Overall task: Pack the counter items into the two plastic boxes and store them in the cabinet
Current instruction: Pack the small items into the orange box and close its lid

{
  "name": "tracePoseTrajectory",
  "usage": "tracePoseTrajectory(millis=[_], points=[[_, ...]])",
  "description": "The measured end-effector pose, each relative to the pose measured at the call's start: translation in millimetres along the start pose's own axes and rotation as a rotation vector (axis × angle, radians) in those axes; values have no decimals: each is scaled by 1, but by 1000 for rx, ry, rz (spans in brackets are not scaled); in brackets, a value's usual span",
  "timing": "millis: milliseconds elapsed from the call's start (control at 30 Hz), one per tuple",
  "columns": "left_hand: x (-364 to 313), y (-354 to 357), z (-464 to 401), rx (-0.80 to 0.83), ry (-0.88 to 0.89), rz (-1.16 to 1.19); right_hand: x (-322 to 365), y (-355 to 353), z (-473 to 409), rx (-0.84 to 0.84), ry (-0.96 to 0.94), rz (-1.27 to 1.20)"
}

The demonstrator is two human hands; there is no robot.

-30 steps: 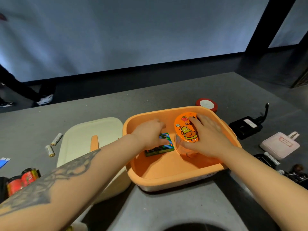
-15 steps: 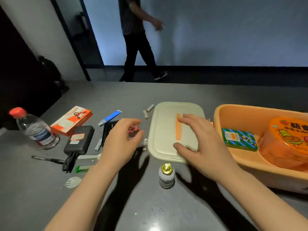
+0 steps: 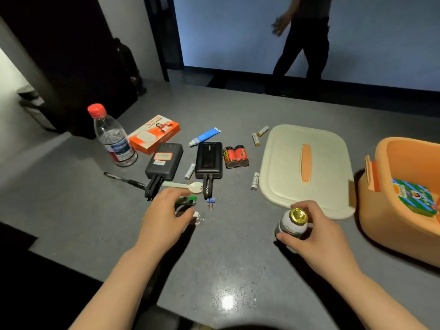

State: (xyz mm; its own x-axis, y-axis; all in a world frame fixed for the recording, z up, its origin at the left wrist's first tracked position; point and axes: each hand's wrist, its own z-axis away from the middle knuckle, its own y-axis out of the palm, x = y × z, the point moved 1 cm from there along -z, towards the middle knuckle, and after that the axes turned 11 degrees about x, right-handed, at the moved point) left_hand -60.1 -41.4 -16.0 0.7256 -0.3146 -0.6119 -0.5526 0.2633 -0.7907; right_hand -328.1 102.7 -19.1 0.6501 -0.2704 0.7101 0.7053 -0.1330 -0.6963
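Observation:
My right hand (image 3: 319,234) grips a small white bottle with a gold cap (image 3: 291,225) standing on the grey counter (image 3: 226,270). My left hand (image 3: 164,217) curls its fingers round a small green object (image 3: 187,201) near the counter's middle. The orange plastic box (image 3: 400,225) stands at the right edge with a green-blue packet (image 3: 414,196) inside. Its cream lid (image 3: 304,167) with an orange handle lies flat beside it. Loose items lie beyond my left hand: two black power banks (image 3: 164,160) (image 3: 209,160), red batteries (image 3: 235,156), a blue tube (image 3: 204,136), small white batteries (image 3: 254,181).
A water bottle with a red cap (image 3: 112,136) and an orange carton (image 3: 154,136) stand at the far left. A pen (image 3: 123,179), a plastic fork (image 3: 185,186) and a binder clip (image 3: 210,202) lie near my left hand. A person (image 3: 307,36) walks behind the counter.
The view swung left from the orange box to the loose items. My right hand dropped from above the lid onto the gold-capped bottle. My left hand came down onto the green object.

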Motion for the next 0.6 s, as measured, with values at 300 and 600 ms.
tracePoseTrajectory(millis=[300, 600], points=[[25, -17, 2, -18, -37, -2, 16, 11, -12, -46, -62, -92], [15, -3, -17, -14, 8, -55, 43, 10, -35, -73, -135, -135]])
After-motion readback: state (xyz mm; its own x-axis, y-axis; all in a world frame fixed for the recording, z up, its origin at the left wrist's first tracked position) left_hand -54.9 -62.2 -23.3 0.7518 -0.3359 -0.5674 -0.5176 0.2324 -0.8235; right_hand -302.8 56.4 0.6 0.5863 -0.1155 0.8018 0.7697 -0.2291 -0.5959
